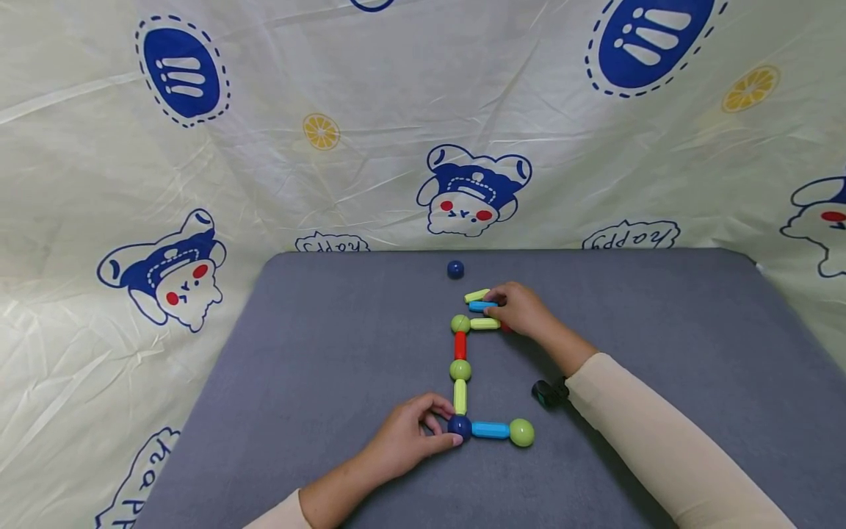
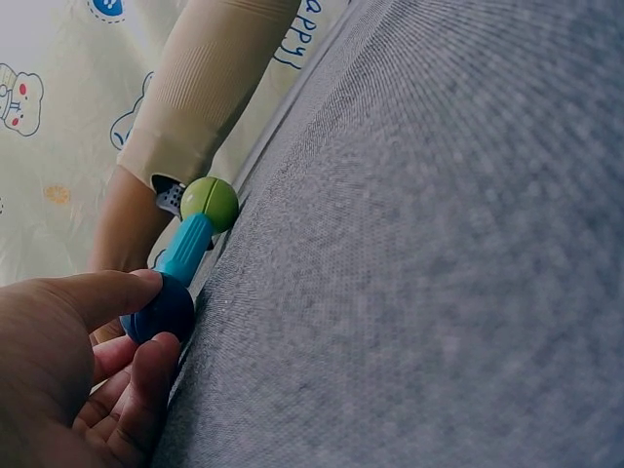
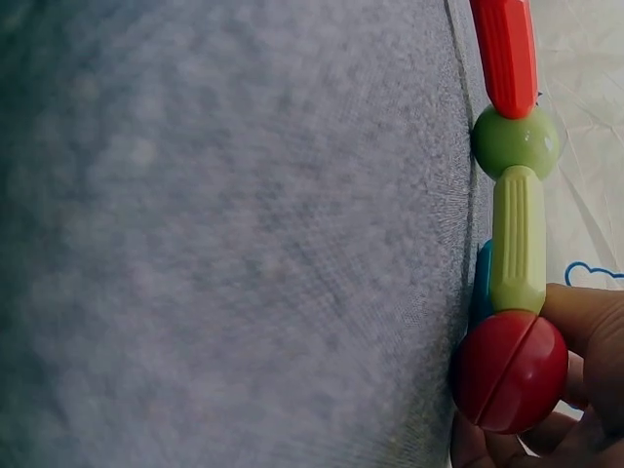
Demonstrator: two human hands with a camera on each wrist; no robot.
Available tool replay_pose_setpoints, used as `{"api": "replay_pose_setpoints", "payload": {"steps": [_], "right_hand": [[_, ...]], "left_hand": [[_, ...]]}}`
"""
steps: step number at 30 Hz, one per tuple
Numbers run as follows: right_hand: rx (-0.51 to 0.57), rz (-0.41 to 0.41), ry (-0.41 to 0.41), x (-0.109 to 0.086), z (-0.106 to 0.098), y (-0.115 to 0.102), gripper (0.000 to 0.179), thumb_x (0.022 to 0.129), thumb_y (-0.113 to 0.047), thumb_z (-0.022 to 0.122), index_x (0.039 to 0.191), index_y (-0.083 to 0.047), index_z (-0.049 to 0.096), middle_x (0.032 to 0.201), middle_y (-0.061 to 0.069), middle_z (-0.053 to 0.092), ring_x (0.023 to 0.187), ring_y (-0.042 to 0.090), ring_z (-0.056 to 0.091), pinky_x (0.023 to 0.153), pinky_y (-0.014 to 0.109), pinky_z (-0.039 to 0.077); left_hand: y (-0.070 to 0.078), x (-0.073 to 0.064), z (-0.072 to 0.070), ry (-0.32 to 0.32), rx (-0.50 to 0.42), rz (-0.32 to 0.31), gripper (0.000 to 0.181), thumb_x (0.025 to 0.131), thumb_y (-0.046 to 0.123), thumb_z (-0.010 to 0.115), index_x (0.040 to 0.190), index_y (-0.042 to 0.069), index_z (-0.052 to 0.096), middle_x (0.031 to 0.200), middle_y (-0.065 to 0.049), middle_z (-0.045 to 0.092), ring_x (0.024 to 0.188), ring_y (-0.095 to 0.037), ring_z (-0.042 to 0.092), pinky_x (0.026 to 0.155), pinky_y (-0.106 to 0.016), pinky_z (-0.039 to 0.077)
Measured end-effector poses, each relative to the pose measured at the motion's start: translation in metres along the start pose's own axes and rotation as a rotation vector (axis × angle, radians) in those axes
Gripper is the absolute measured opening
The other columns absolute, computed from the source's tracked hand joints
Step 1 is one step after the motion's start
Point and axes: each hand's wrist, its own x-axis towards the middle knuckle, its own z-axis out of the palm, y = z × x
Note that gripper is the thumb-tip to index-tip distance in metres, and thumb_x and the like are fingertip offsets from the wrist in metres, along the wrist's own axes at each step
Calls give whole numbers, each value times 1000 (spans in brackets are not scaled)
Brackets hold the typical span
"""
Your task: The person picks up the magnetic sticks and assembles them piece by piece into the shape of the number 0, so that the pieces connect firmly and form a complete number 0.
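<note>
Balls and short sticks form a connected bracket shape on the grey table. My left hand [image 1: 406, 437] grips the dark blue ball [image 2: 164, 310] at the near corner, thumb and fingers on its sides. From that ball a blue stick [image 1: 490, 430] runs right to a green ball [image 1: 522, 433]. A yellow-green stick [image 1: 460, 397], a green ball [image 1: 460, 370], a red stick [image 1: 460, 346] and another green ball [image 1: 460, 324] lead away. My right hand [image 1: 521, 308] pinches a loose blue stick [image 1: 482, 306] beside the far arm, whose red ball [image 3: 510, 372] it mostly hides in the head view.
A loose yellow-green stick [image 1: 476, 296] lies just beyond the right hand's fingers. Near the table's far edge sits a single dark blue ball [image 1: 455, 270]. A patterned sheet [image 1: 370, 176] hangs behind the table [image 1: 317, 353]. A black wrist camera [image 1: 547, 393] hangs below the right sleeve.
</note>
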Motion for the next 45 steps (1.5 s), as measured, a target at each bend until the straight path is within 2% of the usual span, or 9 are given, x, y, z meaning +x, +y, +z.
{"api": "replay_pose_setpoints", "payload": {"steps": [5, 10, 14, 20, 24, 28, 34, 38, 45], "right_hand": [[25, 33, 3, -2, -3, 0, 26, 97, -18, 68, 117, -3, 70, 118, 20, 66, 107, 33, 61, 91, 45, 51], [74, 58, 60, -7, -11, 3, 29, 98, -22, 68, 122, -5, 67, 120, 19, 67, 109, 33, 61, 93, 47, 51], [120, 36, 104, -16, -16, 3, 29, 97, -21, 69, 121, -6, 67, 119, 18, 68, 108, 33, 62, 91, 46, 51], [178, -2, 111, -39, -19, 2, 35, 98, -19, 68, 130, -5, 63, 121, 18, 68, 110, 32, 65, 88, 43, 55], [191, -3, 90, -55, -20, 0, 40, 99, -19, 67, 134, -4, 60, 122, 18, 69, 111, 33, 66, 90, 45, 56], [196, 1, 65, -70, -21, -3, 37, 98, -19, 68, 130, -2, 62, 118, 18, 70, 109, 31, 67, 91, 45, 56], [228, -6, 13, -90, -21, -3, 34, 97, -15, 67, 126, 2, 61, 113, 18, 71, 103, 28, 69, 81, 33, 57], [308, 3, -38, -101, -19, 2, 39, 96, -15, 68, 129, 3, 57, 112, 19, 68, 97, 24, 69, 77, 27, 57], [441, 24, -130, -122, -12, 7, 46, 96, -18, 70, 133, 0, 51, 105, 15, 63, 87, 20, 70, 74, 31, 59]], "left_hand": [[2, 0, 0, -4, -19, 18, 32, 84, 25, 84, 110, 17, 67, 97, 3, 67, 68, 0, 56, 57, -18, 47], [3, -1, 1, -3, -25, 23, 32, 84, 23, 84, 110, 15, 67, 97, 1, 68, 69, 0, 57, 58, -18, 47], [3, -1, 1, -2, -29, 25, 32, 85, 23, 84, 110, 14, 67, 97, -1, 68, 68, 0, 56, 58, -18, 47], [3, -1, 0, -1, -22, 24, 32, 84, 24, 84, 110, 15, 67, 100, -1, 68, 68, 0, 56, 58, -18, 48], [3, -2, 0, -6, -25, 15, 32, 84, 24, 84, 110, 15, 67, 99, 1, 67, 68, 0, 56, 57, -19, 47], [3, -2, 1, -4, -21, 11, 32, 84, 24, 84, 110, 16, 67, 99, 2, 67, 68, 0, 57, 57, -18, 47], [4, -2, 1, 7, -18, 14, 32, 84, 24, 84, 110, 15, 67, 103, -2, 68, 71, -1, 58, 59, -18, 48], [6, -2, 1, 8, -34, 1, 33, 84, 23, 84, 111, 15, 67, 103, -2, 68, 72, -2, 58, 59, -18, 47], [7, -2, 1, 10, -41, 5, 33, 84, 22, 84, 111, 14, 67, 103, -3, 69, 72, -1, 58, 60, -18, 47]]}}
